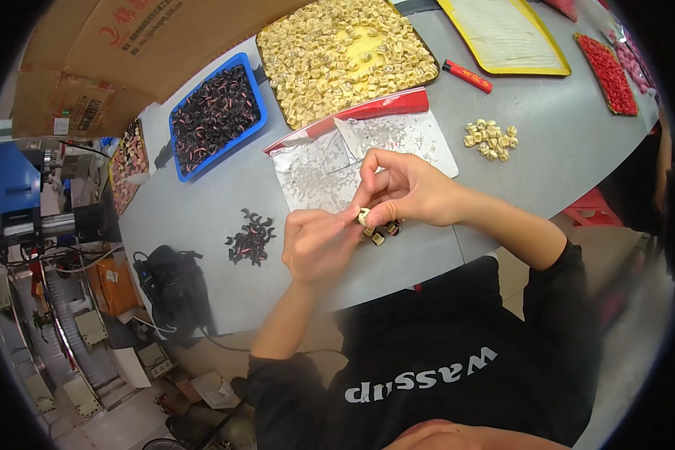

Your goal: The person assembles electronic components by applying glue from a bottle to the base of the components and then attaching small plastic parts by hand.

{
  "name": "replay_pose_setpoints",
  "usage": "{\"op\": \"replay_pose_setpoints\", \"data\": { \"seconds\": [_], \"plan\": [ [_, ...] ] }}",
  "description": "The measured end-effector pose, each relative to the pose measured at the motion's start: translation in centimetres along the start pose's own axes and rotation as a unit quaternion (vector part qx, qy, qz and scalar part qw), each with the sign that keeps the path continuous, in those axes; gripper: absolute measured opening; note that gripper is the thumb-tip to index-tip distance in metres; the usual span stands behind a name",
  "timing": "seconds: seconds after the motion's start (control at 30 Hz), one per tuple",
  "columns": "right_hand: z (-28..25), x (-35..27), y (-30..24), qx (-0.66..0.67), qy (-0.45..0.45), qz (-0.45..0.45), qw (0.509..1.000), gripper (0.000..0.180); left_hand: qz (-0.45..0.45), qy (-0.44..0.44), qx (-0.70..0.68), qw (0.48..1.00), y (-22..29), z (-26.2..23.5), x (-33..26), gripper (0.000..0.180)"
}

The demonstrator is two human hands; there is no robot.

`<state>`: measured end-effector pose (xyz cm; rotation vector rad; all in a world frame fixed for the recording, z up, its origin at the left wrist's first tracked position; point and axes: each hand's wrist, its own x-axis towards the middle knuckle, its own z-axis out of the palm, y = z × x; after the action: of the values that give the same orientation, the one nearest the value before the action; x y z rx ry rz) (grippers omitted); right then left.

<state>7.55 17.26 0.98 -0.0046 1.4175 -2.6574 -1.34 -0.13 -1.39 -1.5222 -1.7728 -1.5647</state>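
Observation:
My left hand [316, 244] and my right hand [402, 187] meet over the grey table [202, 217], both pinching one small cream-coloured square piece [364, 217] between their fingertips. Just under the hands lie a few finished pieces [380, 232] that look cream and dark. A small heap of dark curved clips [250, 238] sits left of my left hand. A cluster of cream pieces [490, 139] lies to the right, beyond my right hand. A clear plastic bag with a red strip [352, 146] is spread behind the hands.
At the back stand a blue tray of dark clips [214, 114], a large tray of cream pieces [345, 54], a yellow tray [507, 34] and a red marker [467, 76]. A black device [174, 289] sits at the table's left front edge. Cardboard boxes and machinery fill the left.

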Motion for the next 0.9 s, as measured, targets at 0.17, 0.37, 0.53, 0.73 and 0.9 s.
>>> {"op": "replay_pose_setpoints", "data": {
  "seconds": [0.17, 0.37, 0.53, 0.73, 0.9],
  "plan": [
    [-0.27, 0.14, 0.65, 0.029, -0.006, -0.021, 0.999, 0.039, -0.006, -0.020, -0.006, 1.000, 0.00, 0.07, 0.40, 0.053],
    [-0.07, 0.01, 0.44, 0.053, -0.010, -0.012, 0.998, 0.045, -0.017, -0.028, -0.023, 0.999, 0.14, -0.10, 0.17, 0.054],
    [-0.01, -0.02, 0.60, 0.053, -0.008, -0.017, 0.998, 0.048, -0.016, -0.029, -0.038, 0.999, 0.32, 0.01, 0.28, 0.054],
    [-0.29, 0.12, 0.64, 0.047, -0.014, -0.021, 0.999, 0.049, -0.018, -0.037, -0.035, 0.999, 0.24, 0.07, 0.36, 0.054],
    [-0.48, -0.06, 0.39, 0.052, -0.037, 0.009, 0.998, 0.049, -0.017, -0.041, -0.073, 0.996, 0.42, -0.05, 0.73, 0.054]
  ]
}}
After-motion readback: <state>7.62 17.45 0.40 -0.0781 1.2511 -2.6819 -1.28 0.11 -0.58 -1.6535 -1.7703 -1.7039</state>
